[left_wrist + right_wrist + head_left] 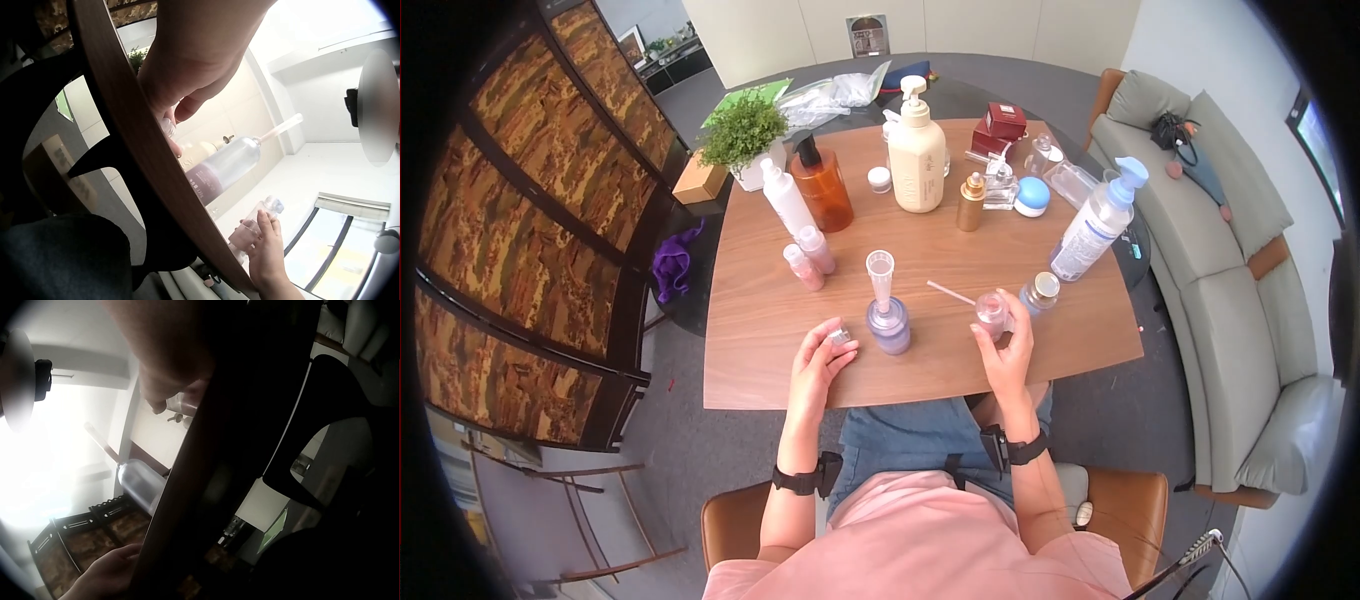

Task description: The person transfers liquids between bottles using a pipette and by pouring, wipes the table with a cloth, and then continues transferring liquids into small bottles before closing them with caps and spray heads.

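Near the table's front edge, my left hand (807, 365) holds a small silvery cap (840, 337) in its fingertips. My right hand (1008, 355) grips a small clear bottle (991, 316) with pinkish contents, its base close over the tabletop. Between the hands stands a translucent purple bottle (889, 328), a clear funnel (881, 272) upright in its neck. In the left wrist view the funnel (281, 127) rises from that bottle (225, 165). A thin pale pink stick (950, 292) reaches left from beside the small bottle. Behind my right hand is a blue bottle with a gold cap (1041, 291).
Two small pink bottles (804, 266) stand left of centre. Farther back are a white bottle (786, 200), an amber pump bottle (825, 190), a cream pump bottle (917, 160), a gold bottle (971, 203), a blue-lidded jar (1031, 197) and a blue-topped pump bottle (1095, 225).
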`<state>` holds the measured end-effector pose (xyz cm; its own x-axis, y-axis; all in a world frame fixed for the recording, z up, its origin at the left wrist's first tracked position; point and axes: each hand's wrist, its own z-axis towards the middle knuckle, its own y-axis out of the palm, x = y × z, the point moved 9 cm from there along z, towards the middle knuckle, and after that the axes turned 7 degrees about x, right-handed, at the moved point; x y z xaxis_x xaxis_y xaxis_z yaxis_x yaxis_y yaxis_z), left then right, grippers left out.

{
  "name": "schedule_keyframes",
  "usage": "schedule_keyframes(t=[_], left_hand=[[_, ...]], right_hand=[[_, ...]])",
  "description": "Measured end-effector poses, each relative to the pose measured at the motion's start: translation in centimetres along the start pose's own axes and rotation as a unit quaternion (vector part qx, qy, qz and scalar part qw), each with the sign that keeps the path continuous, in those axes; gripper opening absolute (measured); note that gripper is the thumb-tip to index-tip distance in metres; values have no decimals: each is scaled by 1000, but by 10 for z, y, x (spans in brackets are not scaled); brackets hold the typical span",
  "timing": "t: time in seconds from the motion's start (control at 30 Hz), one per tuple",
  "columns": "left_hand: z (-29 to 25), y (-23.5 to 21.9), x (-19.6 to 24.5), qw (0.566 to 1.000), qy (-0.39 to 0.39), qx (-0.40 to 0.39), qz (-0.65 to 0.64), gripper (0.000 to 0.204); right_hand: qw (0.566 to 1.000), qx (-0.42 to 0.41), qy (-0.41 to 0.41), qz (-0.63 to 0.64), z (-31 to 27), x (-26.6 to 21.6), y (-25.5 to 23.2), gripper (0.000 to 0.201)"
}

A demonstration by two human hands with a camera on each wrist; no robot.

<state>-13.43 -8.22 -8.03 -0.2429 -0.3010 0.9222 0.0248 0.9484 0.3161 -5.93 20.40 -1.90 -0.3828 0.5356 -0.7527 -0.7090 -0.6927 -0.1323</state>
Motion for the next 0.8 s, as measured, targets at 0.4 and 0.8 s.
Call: schedule_keyframes(t=[0.4, 0.8], left_hand=[[-1, 2, 4, 1000, 9, -2, -5, 36], [-2, 1, 3, 1000, 3, -4, -16, 36]], right_hand=[[1000, 1, -23, 15, 24, -60, 1, 59], [981, -59, -179, -48, 75, -158, 15, 57]])
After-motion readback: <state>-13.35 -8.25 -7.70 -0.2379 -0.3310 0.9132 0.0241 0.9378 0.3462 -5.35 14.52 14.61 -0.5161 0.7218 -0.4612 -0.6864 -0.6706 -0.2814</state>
